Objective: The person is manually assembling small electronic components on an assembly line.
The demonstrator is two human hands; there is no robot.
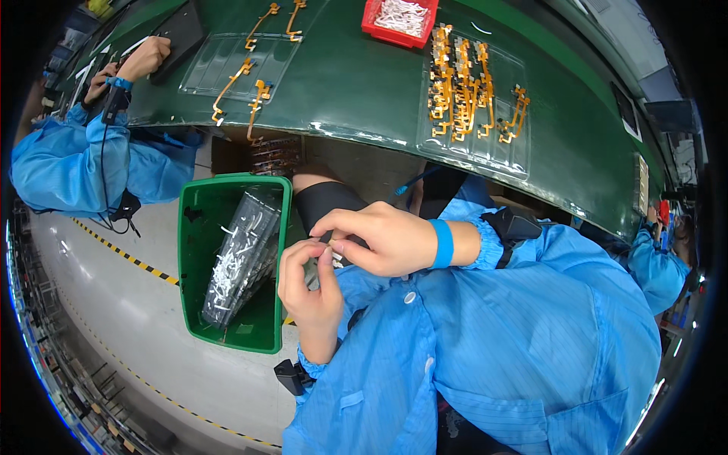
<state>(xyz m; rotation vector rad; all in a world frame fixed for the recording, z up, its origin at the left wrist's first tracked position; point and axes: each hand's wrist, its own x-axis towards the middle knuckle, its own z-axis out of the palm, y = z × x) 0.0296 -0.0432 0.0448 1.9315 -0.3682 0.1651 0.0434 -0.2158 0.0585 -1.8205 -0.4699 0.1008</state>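
My left hand (309, 292) and my right hand (383, 240) meet in front of my body, beside the green bin. Thumb and fingers are pinched together on both. At the fingertips a small piece with whitish and yellowish parts (337, 259) shows between them; most of it is covered, so its kind is unclear. A blue band (442, 243) circles my right wrist. Beyond my hands, on the green table (356, 91), a clear plastic tray (474, 158) carries several orange flex cables (462, 91).
Clear trays and white scraps (235, 262) lie in the green bin (287, 216). A red box (396, 36) of small white pieces sits at the table's back. Another clear tray (199, 70) has flex cables on and around it. A co-worker (98, 163) sits at left, another (654, 258) at far right.
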